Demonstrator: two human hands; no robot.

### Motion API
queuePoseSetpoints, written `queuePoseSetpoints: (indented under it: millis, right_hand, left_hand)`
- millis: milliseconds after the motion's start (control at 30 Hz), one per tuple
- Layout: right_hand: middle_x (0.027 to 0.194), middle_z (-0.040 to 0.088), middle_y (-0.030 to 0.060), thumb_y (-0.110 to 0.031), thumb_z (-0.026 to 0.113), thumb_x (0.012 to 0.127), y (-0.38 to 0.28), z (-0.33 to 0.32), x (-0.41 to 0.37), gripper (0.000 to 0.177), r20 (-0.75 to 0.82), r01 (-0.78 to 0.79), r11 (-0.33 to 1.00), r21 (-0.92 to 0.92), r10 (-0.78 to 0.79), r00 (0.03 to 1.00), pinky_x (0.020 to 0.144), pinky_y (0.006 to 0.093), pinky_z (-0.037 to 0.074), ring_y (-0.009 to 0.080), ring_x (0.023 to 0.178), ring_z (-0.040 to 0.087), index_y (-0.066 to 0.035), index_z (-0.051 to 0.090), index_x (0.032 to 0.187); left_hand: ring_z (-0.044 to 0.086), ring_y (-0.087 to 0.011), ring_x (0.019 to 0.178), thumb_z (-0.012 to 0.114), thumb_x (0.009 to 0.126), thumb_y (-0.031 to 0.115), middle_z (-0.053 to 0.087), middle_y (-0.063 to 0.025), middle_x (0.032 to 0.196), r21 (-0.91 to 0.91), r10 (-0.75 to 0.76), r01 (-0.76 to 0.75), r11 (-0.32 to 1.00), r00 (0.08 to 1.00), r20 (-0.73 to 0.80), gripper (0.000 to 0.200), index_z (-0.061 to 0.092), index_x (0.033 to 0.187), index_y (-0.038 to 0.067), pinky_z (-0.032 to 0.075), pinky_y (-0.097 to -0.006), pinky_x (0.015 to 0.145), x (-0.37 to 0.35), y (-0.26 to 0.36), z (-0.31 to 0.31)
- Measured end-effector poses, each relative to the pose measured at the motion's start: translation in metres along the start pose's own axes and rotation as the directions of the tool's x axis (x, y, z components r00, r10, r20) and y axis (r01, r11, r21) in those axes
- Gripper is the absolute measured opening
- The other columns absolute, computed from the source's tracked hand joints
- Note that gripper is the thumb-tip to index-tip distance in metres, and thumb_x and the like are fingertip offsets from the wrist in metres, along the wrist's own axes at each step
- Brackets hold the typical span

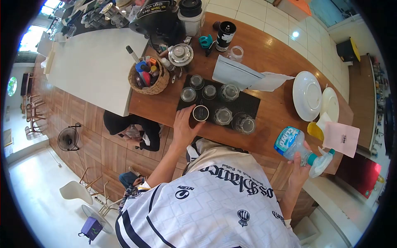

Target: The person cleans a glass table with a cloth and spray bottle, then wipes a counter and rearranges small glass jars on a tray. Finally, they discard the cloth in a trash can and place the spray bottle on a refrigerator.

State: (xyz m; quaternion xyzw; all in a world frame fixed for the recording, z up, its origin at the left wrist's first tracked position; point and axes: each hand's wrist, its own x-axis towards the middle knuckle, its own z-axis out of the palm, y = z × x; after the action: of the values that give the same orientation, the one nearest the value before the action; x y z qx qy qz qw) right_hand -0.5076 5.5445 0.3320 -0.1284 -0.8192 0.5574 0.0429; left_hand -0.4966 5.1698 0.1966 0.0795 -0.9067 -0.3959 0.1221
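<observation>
My left hand (pixel 186 126) is at the front edge of a black mat (pixel 252 102), fingers and thumb closed around a small round cup (pixel 201 113) with a dark disc and pale rim facing up. My right hand (pixel 298 165) grips a clear spray bottle (pixel 292 141) with a blue-green label and a teal-and-white trigger head (pixel 320 162). The bottle is tilted beyond the counter's right front edge. Several glasses stand on the mat, among them a short glass (pixel 188 95), a faceted glass (pixel 223 116) and a larger glass (pixel 244 123).
A wicker basket (pixel 154 86) of pens and small items sits left of the mat. Behind it are a pale pouch (pixel 237 72) and a black canister (pixel 226 36). White plates (pixel 307 96) and a pink card (pixel 341 138) lie right. A seated person (pixel 142 128) is below left.
</observation>
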Motion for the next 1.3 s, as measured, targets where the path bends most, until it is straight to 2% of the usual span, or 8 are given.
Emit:
queuePoseSetpoints:
  millis: [100, 400, 633, 867, 967, 1100, 1200, 1300]
  right_hand:
    - [0.126, 0.057, 0.0083, -0.016, 0.067, 0.091, -0.002, 0.001, 0.002, 0.046, -0.010, -0.012, 1.000, 0.015, 0.012, 1.000, 0.057, 0.0209, 0.049, 0.0135, 0.093, 0.060, -0.004, 0.050, 0.132]
    - [0.125, 0.057, 0.0082, -0.016, 0.069, 0.090, 0.007, -0.006, 0.005, 0.048, -0.030, -0.013, 1.000, -0.001, 0.013, 0.999, 0.056, 0.0210, 0.050, 0.0136, 0.092, 0.060, -0.003, 0.050, 0.132]
    - [0.123, 0.058, 0.0114, -0.018, 0.074, 0.086, 0.029, 0.011, 0.027, 0.055, -0.007, -0.070, 0.997, -0.016, 0.070, 0.998, 0.054, 0.0224, 0.051, 0.0132, 0.081, 0.060, 0.000, 0.049, 0.132]
    - [0.109, 0.060, 0.0097, -0.022, 0.077, 0.083, 0.052, 0.028, 0.042, 0.057, 0.077, -0.170, 0.985, -0.021, 0.172, 0.982, 0.055, 0.0234, 0.049, 0.0119, 0.074, 0.057, 0.000, 0.053, 0.130]
    - [0.108, 0.060, 0.0096, -0.023, 0.078, 0.082, 0.073, 0.031, 0.047, 0.058, 0.060, -0.059, 0.993, -0.099, 0.065, 0.996, 0.062, 0.0253, 0.050, 0.0134, 0.078, 0.059, 0.000, 0.053, 0.130]
    - [0.113, 0.059, 0.0079, -0.019, 0.076, 0.083, 0.059, 0.033, 0.042, 0.059, 0.072, -0.136, 0.989, -0.063, 0.140, 0.988, 0.057, 0.0217, 0.050, 0.0112, 0.081, 0.060, -0.003, 0.050, 0.133]
    - [0.119, 0.057, 0.0109, -0.019, 0.080, 0.078, 0.067, 0.028, 0.039, 0.066, 0.119, -0.103, 0.993, -0.053, 0.108, 0.987, 0.091, 0.0325, 0.046, 0.0188, 0.102, 0.055, 0.001, 0.049, 0.134]
    - [0.122, 0.056, 0.0114, -0.018, 0.081, 0.076, 0.075, 0.024, 0.030, 0.070, 0.069, 0.081, 0.989, -0.126, -0.073, 0.995, 0.094, 0.0338, 0.044, 0.0194, 0.106, 0.054, 0.001, 0.048, 0.135]
  left_hand:
    - [0.058, -0.0288, 0.092, 0.082, 0.068, 0.011, 0.061, -0.0147, 0.106, -0.008, 0.043, -0.043, 0.999, 0.998, -0.047, 0.060, 0.057, 0.123, 0.002, 0.050, -0.0352, 0.070, 0.006, 0.005, 0.005]
    - [0.061, -0.0238, 0.101, 0.073, 0.077, 0.001, 0.059, -0.0142, 0.112, -0.232, -0.317, 0.303, 0.924, 0.948, -0.024, 0.061, 0.047, 0.132, 0.000, 0.053, -0.0337, 0.082, -0.001, 0.016, -0.019]
    - [0.055, -0.0259, 0.118, 0.070, 0.079, 0.000, 0.054, -0.0182, 0.126, -0.155, -0.039, 0.034, 0.987, 0.999, -0.032, 0.055, 0.048, 0.130, -0.002, 0.047, -0.0353, 0.098, 0.049, -0.009, -0.022]
    - [0.058, -0.0280, 0.112, 0.074, 0.079, 0.007, 0.059, -0.0194, 0.121, -0.154, -0.134, 0.141, 0.978, 0.989, 0.059, 0.055, 0.051, 0.128, -0.002, 0.048, -0.0369, 0.093, 0.048, 0.012, -0.039]
    - [0.056, -0.0334, 0.113, 0.074, 0.079, 0.008, 0.058, -0.0199, 0.121, 0.154, 0.102, -0.093, 0.984, 0.993, -0.053, 0.053, 0.052, 0.127, -0.001, 0.046, -0.0400, 0.095, 0.053, 0.036, -0.053]
    - [0.053, -0.0385, 0.114, 0.071, 0.079, 0.007, 0.058, -0.0196, 0.123, 0.145, 0.261, -0.267, 0.953, 0.963, 0.065, 0.045, 0.057, 0.122, 0.001, 0.043, -0.0431, 0.098, 0.085, 0.053, -0.060]
    - [0.053, -0.0392, 0.115, 0.068, 0.079, 0.005, 0.057, -0.0201, 0.124, 0.164, 0.308, -0.336, 0.928, 0.935, 0.175, 0.039, 0.060, 0.117, 0.000, 0.043, -0.0442, 0.098, 0.114, 0.048, -0.042]
    - [0.052, -0.0397, 0.116, 0.067, 0.078, 0.003, 0.057, -0.0214, 0.124, 0.219, 0.248, -0.304, 0.927, 0.937, 0.246, 0.039, 0.060, 0.116, 0.000, 0.044, -0.0445, 0.098, 0.131, 0.038, -0.023]
